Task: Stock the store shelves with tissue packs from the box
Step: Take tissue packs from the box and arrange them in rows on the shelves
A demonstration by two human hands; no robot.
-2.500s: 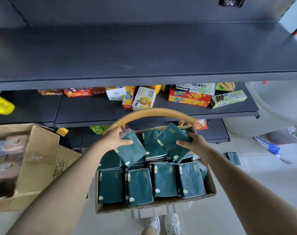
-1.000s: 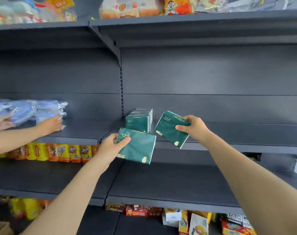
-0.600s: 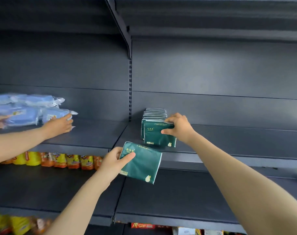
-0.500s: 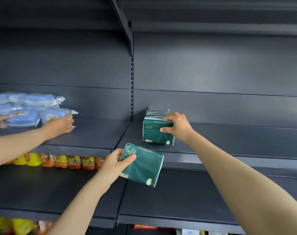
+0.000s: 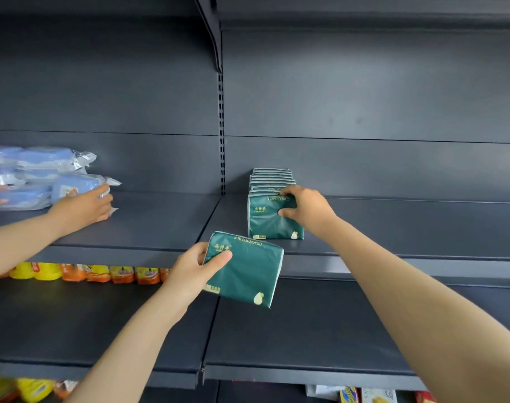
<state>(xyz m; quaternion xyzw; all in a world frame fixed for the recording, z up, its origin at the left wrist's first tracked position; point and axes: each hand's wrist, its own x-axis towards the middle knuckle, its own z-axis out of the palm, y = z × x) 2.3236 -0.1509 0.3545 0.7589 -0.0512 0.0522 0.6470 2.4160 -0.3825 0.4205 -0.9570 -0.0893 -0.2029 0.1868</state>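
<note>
The right hand (image 5: 304, 209) pinches a green tissue pack (image 5: 272, 221) upright at the front of the row (image 5: 272, 177) on the shelf (image 5: 393, 228), so next the left hand (image 5: 194, 267) (fingers (image 5: 200, 250) curled round a second pack (image 5: 246, 271), just below the shelf edge) probably has to stand it in front.

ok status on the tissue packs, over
Right hand grips front pack, upright on shelf. Left hand holds second pack in air. Another person's hand on blue packs, far left.
</note>
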